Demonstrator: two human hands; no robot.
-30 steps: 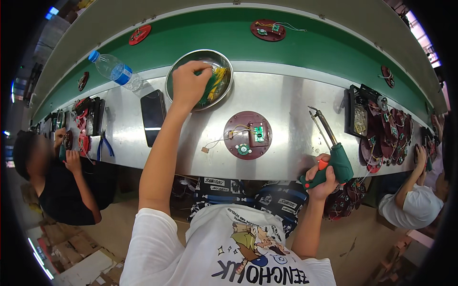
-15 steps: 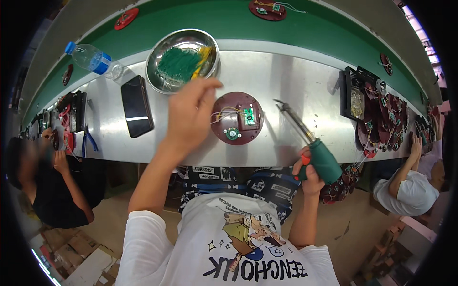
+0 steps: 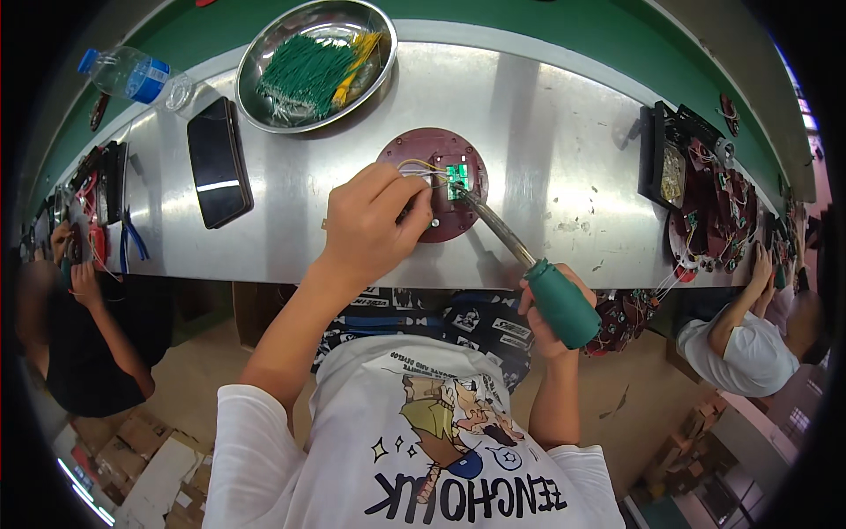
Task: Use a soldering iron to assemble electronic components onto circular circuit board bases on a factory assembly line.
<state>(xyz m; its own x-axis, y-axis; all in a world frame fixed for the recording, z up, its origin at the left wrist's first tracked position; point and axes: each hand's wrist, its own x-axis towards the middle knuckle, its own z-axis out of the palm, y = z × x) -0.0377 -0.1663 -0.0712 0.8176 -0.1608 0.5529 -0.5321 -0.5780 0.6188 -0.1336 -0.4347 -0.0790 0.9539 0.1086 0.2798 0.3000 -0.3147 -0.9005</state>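
Observation:
My right hand (image 3: pixel 564 304) is wrapped round the green handle of a soldering iron (image 3: pixel 560 309). Its metal tip comes down onto a small green circuit board (image 3: pixel 456 182) fixed to a round dark-red disc (image 3: pixel 432 144). Over the left part of that disc, my left hand (image 3: pixel 374 220) is closed in a pinch, with thin wires (image 3: pixel 419 169) running from the fingertips to the board. The hand covers part of the disc, and the exact spot where the fingers grip the wires is hidden.
A steel bowl (image 3: pixel 384 78) holds green and yellow wires at the back left. Beside it lie a black phone (image 3: pixel 218 163) and a clear bottle (image 3: pixel 132 75). Blue-handled pliers (image 3: pixel 134 236) sit farther left. Red discs (image 3: pixel 718 216) are piled at right; co-workers sit on both sides.
My left hand has moved from beside the bowl onto the disc's wires. The soldering iron has swung left, its tip now at the circuit board. The whole view has shifted slightly.

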